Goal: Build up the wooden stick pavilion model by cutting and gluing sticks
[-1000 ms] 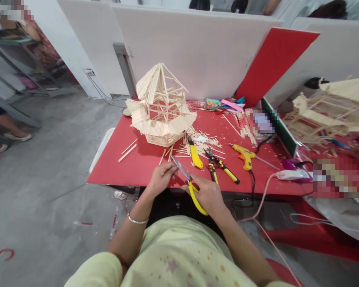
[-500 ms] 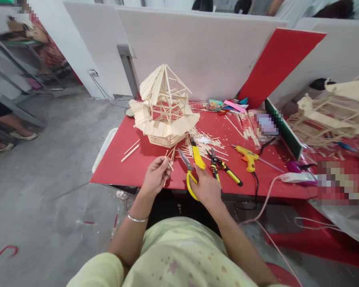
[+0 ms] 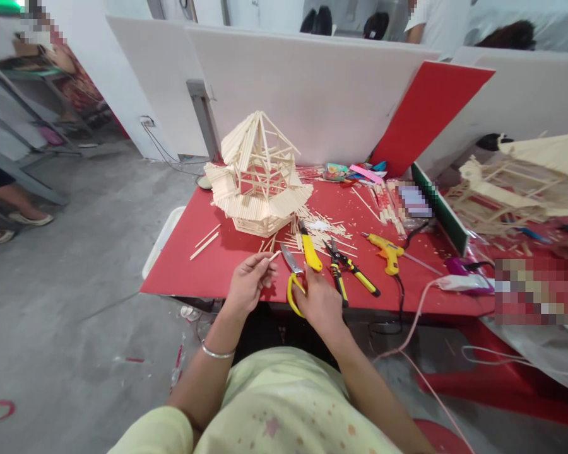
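My left hand (image 3: 250, 282) pinches a short wooden stick (image 3: 275, 255) that points toward the scissors. In my right hand (image 3: 320, 300) are yellow-handled scissors (image 3: 294, 294), their blades aimed away from me and close to the stick. Beyond both hands stands a pavilion-shaped model (image 3: 260, 183) built of thin sticks, its roof partly covered. Loose sticks (image 3: 334, 234) lie in a scatter to the model's right. A yellow-handled knife or cutter (image 3: 311, 249) rests just past my right hand, with black-and-yellow pliers (image 3: 336, 271) beside it.
A yellow glue gun (image 3: 387, 250) with a black cord lies on the red table (image 3: 180, 271). Two loose sticks (image 3: 204, 244) lie left of the model. A second stick model (image 3: 511, 189) stands behind a green divider (image 3: 440, 205). White boards (image 3: 303, 94) rise behind the table.
My left hand has turned the stick, so it now points right toward the scissors rather than downward. My right hand with the scissors has shifted slightly left. The camera view has tilted a little.
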A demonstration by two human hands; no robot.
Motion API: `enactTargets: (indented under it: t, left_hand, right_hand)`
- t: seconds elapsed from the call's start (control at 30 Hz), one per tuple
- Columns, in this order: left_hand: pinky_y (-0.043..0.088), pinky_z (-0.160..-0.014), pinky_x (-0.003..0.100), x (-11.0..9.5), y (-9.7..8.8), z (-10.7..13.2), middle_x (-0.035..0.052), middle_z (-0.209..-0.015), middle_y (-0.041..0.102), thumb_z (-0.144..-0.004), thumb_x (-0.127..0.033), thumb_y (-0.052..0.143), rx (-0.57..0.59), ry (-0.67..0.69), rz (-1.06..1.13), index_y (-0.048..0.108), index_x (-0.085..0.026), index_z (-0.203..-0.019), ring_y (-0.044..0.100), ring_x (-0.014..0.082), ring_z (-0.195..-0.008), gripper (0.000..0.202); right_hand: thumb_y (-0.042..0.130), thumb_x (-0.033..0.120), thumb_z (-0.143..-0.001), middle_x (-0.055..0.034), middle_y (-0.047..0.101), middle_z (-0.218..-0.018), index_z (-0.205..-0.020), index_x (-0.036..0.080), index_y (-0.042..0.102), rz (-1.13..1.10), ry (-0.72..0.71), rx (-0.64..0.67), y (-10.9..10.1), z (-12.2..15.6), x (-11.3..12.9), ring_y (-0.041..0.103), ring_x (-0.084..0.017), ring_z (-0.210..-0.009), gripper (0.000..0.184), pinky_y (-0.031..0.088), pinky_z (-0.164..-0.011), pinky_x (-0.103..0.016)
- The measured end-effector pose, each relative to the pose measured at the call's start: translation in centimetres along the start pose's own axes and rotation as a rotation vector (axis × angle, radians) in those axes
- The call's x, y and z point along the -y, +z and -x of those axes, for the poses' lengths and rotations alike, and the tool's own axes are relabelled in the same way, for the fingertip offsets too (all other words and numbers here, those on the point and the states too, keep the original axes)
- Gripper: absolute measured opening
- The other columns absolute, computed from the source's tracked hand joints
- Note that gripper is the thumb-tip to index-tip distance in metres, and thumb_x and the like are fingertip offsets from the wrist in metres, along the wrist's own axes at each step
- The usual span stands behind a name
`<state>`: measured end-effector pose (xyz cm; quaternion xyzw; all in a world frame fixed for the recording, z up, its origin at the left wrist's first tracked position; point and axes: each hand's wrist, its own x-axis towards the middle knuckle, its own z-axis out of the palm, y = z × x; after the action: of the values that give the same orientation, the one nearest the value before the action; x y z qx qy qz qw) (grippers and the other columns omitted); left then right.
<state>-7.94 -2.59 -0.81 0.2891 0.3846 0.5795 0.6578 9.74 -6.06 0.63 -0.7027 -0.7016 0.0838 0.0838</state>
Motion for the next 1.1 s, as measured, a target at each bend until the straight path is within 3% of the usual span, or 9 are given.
enactTargets:
  t: [0.1, 0.2, 0.33, 0.43, 0.53, 0.7, 0.93, 1.1]
  left_hand:
    - [0.043, -0.044, 0.015, 0.3, 0.4, -0.1, 0.0024, -0.075, 0.070, -0.074, -0.039, 0.080, -0.014, -0.008, 0.014, 0.069, -0.014, -0.100, 0.065, 0.0095, -0.059, 0.038]
    - [0.043, -0.044, 0.015, 0.9, 1.5, 0.0, 0.0024, -0.074, 0.070, -0.073, -0.039, 0.081, -0.033, -0.026, 0.005, 0.069, -0.014, -0.097, 0.065, 0.0094, -0.057, 0.037]
    - [0.042, -0.044, 0.015, 1.9, 3.3, 0.7, 0.0042, -0.074, 0.071, -0.072, -0.039, 0.082, 0.039, -0.052, -0.015, 0.070, -0.012, -0.093, 0.066, 0.0103, -0.056, 0.036]
    - [0.041, -0.044, 0.017, 2.3, 4.4, 1.4, 0.0063, -0.074, 0.072, -0.075, -0.040, 0.079, 0.119, -0.082, -0.065, 0.069, -0.011, -0.093, 0.067, 0.0125, -0.056, 0.036]
    - [0.041, -0.043, 0.018, 2.2, 5.0, 1.8, 0.0068, -0.071, 0.072, -0.075, -0.041, 0.079, 0.151, -0.101, -0.160, 0.069, -0.010, -0.097, 0.067, 0.0144, -0.055, 0.039]
    - [0.037, -0.039, 0.016, 2.0, 5.7, 1.9, 0.0041, -0.062, 0.070, -0.075, -0.046, 0.078, 0.167, -0.119, -0.274, 0.069, -0.010, -0.098, 0.063, 0.0123, -0.046, 0.044]
    - [0.035, -0.038, 0.016, 2.7, 7.7, 1.1, 0.0041, -0.061, 0.070, -0.074, -0.048, 0.078, 0.241, -0.188, -0.291, 0.067, -0.012, -0.094, 0.063, 0.0122, -0.044, 0.043]
    - [0.035, -0.039, 0.015, 3.4, 9.8, 0.4, 0.0027, -0.061, 0.068, -0.079, -0.047, 0.074, 0.311, -0.168, -0.311, 0.067, -0.012, -0.089, 0.061, 0.0096, -0.043, 0.037]
  right_hand:
    - [0.042, 0.036, -0.098, -0.0191, 0.063, -0.128, -0.139, 0.007, 0.050, -0.057, -0.071, -0.049, -0.3, -0.1, 0.4, 0.060, -0.026, -0.117, 0.051, 0.045, -0.098, -0.035]
    - [0.041, 0.037, -0.099, -0.0130, 0.064, -0.130, -0.131, 0.014, 0.059, -0.212, -0.116, -0.151, -1.3, -0.2, 0.2, 0.058, -0.023, -0.119, 0.043, 0.041, -0.105, -0.035]
    - [0.052, 0.050, -0.095, -0.0055, 0.072, -0.109, -0.119, 0.020, 0.066, -0.590, -0.084, -0.265, -2.6, -0.7, -0.5, 0.066, -0.016, -0.095, 0.041, 0.050, -0.087, -0.026]
    - [0.053, 0.047, -0.095, -0.0042, 0.074, -0.101, -0.104, 0.021, 0.071, -0.718, -0.082, -0.330, -2.9, -1.1, -1.2, 0.067, -0.015, -0.087, 0.033, 0.052, -0.077, -0.025]
    - [0.052, 0.040, -0.097, -0.0039, 0.075, -0.098, -0.100, 0.022, 0.072, -0.667, -0.195, -0.418, -2.7, -1.3, -2.2, 0.068, -0.016, -0.089, 0.027, 0.052, -0.082, -0.028]
    - [0.048, 0.027, -0.099, -0.0071, 0.074, -0.099, -0.105, 0.020, 0.069, -0.390, -0.338, -0.519, -2.4, -1.5, -3.5, 0.066, -0.019, -0.095, 0.023, 0.049, -0.089, -0.032]
    - [0.046, 0.021, -0.096, -0.0066, 0.070, -0.093, -0.098, 0.019, 0.066, -0.166, -0.324, -0.516, -3.4, -1.9, -4.9, 0.062, -0.019, -0.090, 0.020, 0.045, -0.079, -0.030]
    - [0.043, 0.023, -0.097, -0.0061, 0.069, -0.090, -0.096, 0.018, 0.064, -0.212, -0.249, -0.532, -3.6, -2.4, -6.8, 0.061, -0.019, -0.087, 0.022, 0.044, -0.077, -0.030]
